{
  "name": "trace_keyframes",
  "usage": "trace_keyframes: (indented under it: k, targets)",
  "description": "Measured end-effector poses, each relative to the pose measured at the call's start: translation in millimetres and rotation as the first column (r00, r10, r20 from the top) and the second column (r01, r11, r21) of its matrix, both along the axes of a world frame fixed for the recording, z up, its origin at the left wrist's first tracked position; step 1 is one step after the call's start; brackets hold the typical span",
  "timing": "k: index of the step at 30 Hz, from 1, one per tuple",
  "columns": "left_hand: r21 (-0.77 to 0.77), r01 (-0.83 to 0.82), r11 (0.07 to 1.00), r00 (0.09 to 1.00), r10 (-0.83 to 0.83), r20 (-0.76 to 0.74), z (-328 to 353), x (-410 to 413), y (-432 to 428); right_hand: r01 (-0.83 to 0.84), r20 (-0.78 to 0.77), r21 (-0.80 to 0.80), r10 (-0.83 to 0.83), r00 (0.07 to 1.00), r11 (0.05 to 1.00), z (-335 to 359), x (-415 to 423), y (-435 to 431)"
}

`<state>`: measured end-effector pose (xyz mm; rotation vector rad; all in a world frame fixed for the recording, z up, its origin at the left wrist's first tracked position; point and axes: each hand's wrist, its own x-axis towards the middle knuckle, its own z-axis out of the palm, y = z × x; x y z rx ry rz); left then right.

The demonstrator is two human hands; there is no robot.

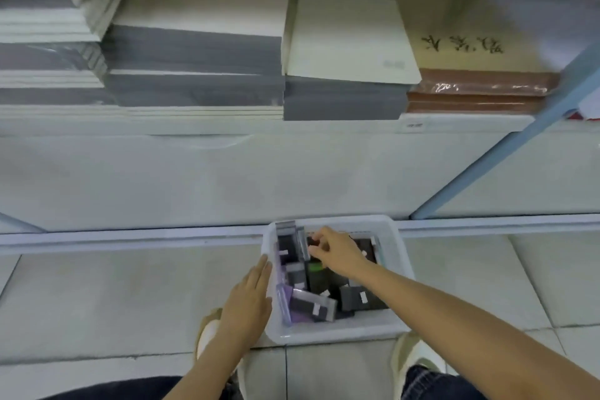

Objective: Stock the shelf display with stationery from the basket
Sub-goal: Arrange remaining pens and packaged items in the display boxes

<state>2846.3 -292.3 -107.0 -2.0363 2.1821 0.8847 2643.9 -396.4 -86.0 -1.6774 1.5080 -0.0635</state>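
A white plastic basket (394, 256) stands on the tiled floor at the foot of the shelf, filled with several small dark packets of stationery (313, 305) in clear sleeves. My right hand (337, 252) reaches into the basket's far part, its fingers curled round a small dark packet (312, 241). My left hand (251, 297) lies flat with straight fingers against the basket's left wall, outside it. The shelf display (227, 127) above holds stacks of paper pads.
On the shelf lie grey-and-white pad stacks (201, 52), a cream pad (350, 39) and brown wrapped books (480, 84). A blue upright (506, 153) slants at the right. My two shoes (412, 357) flank the basket on the floor tiles.
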Motion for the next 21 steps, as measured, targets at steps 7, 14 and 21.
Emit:
trace_keyframes:
  k: [7,14,21]
  targets:
    - [-0.209,-0.089,0.974,0.986,0.056,-0.157,-15,3,1,0.143,-0.004,-0.126,-0.144,0.99,0.982,-53,27,-1]
    - [-0.065,-0.473,0.879,0.759,0.369,-0.536,1,-8,-30,0.065,0.359,-0.042,-0.045,0.932,0.997,-35,20,5]
    - [0.218,-0.672,0.708,0.439,0.617,-0.653,-4,-15,-38,-0.044,0.46,0.067,0.008,0.888,0.997,-34,37,24]
